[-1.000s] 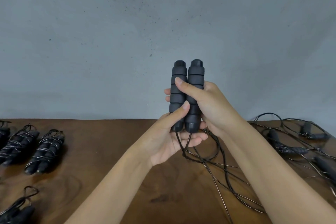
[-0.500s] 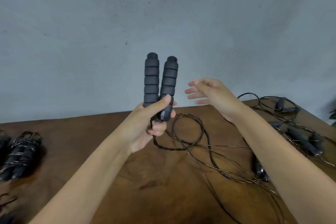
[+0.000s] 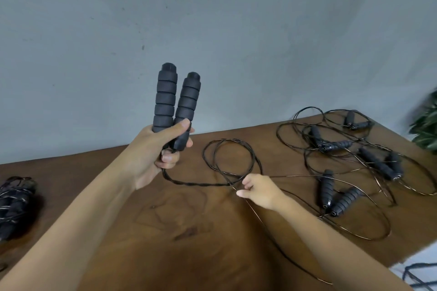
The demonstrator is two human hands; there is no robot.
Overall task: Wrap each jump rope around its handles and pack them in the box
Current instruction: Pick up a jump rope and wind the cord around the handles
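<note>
Left hand [image 3: 151, 156] grip still closed round both upright handles [image 3: 175, 106], right hand [image 3: 257, 190] now lowered toward 4 o'clock, pinching the rope [image 3: 227, 156] on the table [image 3: 212, 243].

2 hands [image 3: 151, 156]. 2 foam handles [image 3: 176, 104] held upright. 1 wrapped rope bundle [image 3: 14, 205] at left. About 8 loose handles [image 3: 327, 188] on counter [image 3: 201, 231], right side. 1 plant [image 3: 425, 130].

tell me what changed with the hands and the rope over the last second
The right hand let go of the two handles, dropped to the table and now pinches the rope's cord in its fingers. The handles shifted left and splayed apart at the top. The left hand kept gripping their lower ends, upright; the loose ropes and the wrapped bundle stayed put.
</note>
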